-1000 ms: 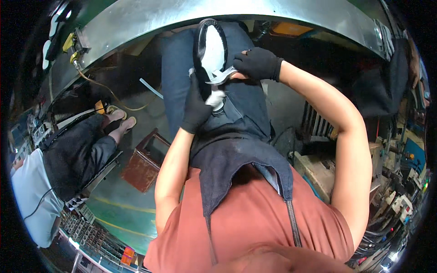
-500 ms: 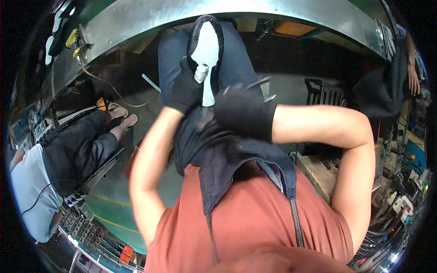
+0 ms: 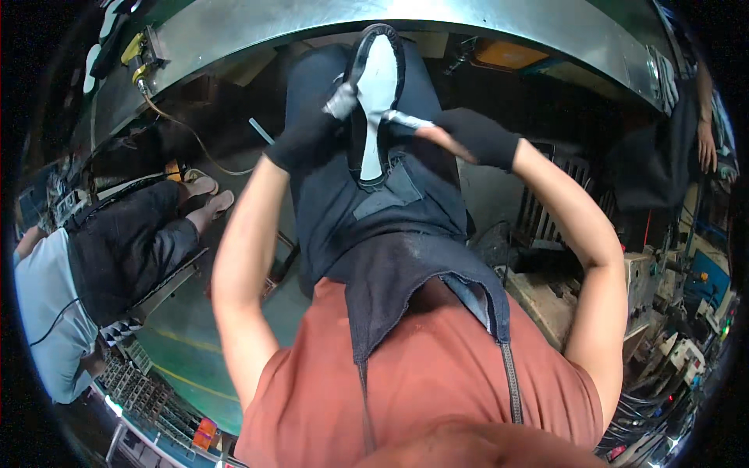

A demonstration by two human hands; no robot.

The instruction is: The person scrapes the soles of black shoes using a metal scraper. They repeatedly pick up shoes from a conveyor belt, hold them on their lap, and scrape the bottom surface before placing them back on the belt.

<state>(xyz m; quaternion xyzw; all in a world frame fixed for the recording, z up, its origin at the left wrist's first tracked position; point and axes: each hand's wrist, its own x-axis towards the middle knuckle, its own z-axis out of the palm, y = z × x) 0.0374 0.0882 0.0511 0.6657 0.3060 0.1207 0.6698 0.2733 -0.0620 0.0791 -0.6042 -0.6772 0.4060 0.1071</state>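
Observation:
A shoe (image 3: pixel 381 70) lies sole side up across my lap, its toe toward the metal table. It has a white bottom piece and a gathered black edge. My left hand (image 3: pixel 316 132), in a black glove with pale wrapping on the fingers, grips the shoe's left side near the middle. My right hand (image 3: pixel 472 136), also black-gloved, is closed at the shoe's right side by the narrow waist. A pale, slim shape lies along its fingers, touching or very near the shoe; blur hides whether this is a tool or finger wrapping.
A metal table (image 3: pixel 234 35) curves across the far side, with a yellow air tool (image 3: pixel 134 51) and hose at its left. Another person (image 3: pixel 117 249) sits at the left. A wooden bench (image 3: pixel 538 300) and machinery stand at the right. A person's hand (image 3: pixel 706 148) hangs at far right.
My right hand has swung away from my body and to the right, up beside the shoe's waist. My left hand has shifted from the waist to the shoe's left edge.

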